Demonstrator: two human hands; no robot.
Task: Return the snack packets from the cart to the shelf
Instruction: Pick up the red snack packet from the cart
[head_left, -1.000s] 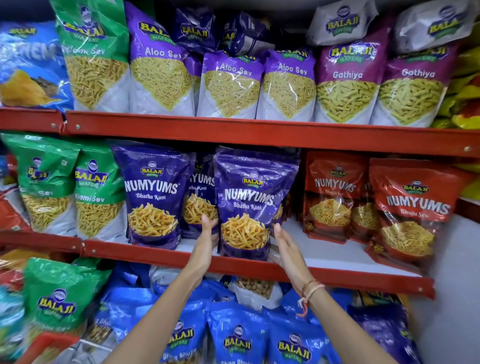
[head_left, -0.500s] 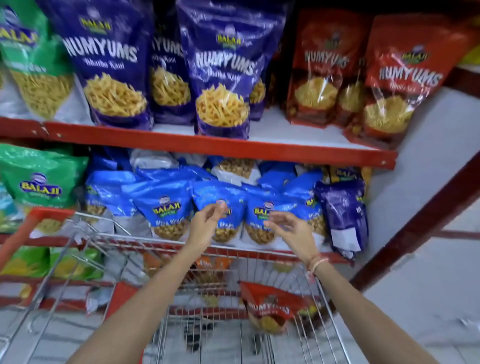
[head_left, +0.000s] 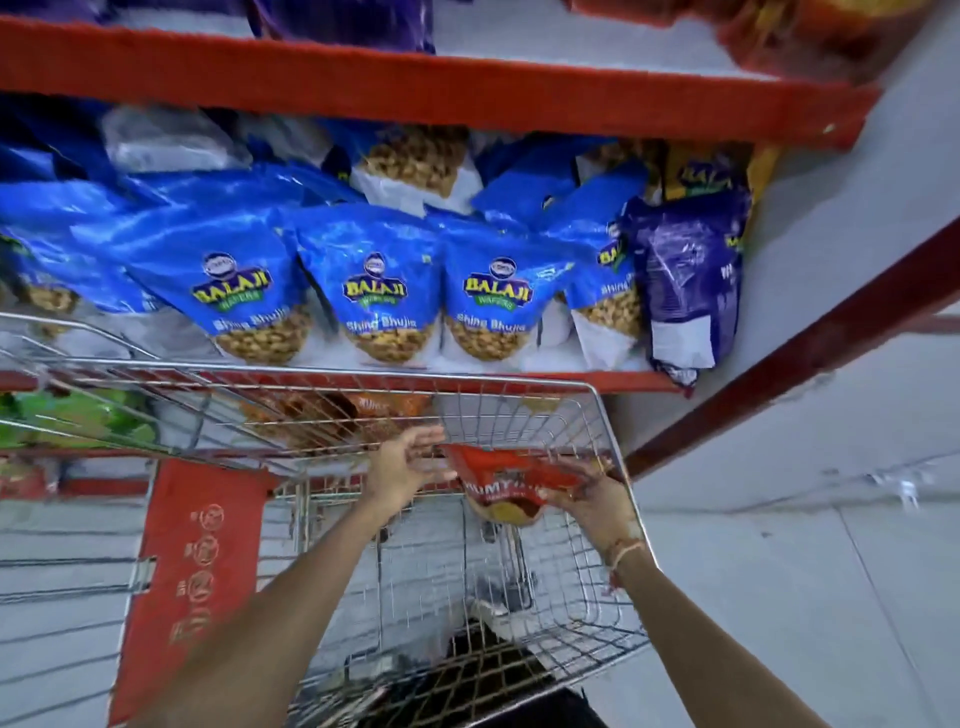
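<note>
A red Numyums snack packet (head_left: 511, 480) lies inside the wire cart (head_left: 597, 410), near its far right corner. My right hand (head_left: 592, 499) is closed on the packet's right side. My left hand (head_left: 402, 467) is beside the packet's left edge with fingers spread, touching or nearly touching it. The red-edged shelf (head_left: 415, 85) runs across the top, and a lower shelf holds blue Balaji packets (head_left: 379, 291).
A purple packet (head_left: 680, 291) stands at the right end of the blue row. The cart's red child-seat flap (head_left: 192, 571) is at left. A dark red diagonal beam (head_left: 805, 353) and a grey wall lie to the right. Orange packets show behind the cart's far wall.
My view dropped from the purple Numyums shelf down to the cart. Both hands came down from the shelf into the cart, and my right hand took hold of the red packet.
</note>
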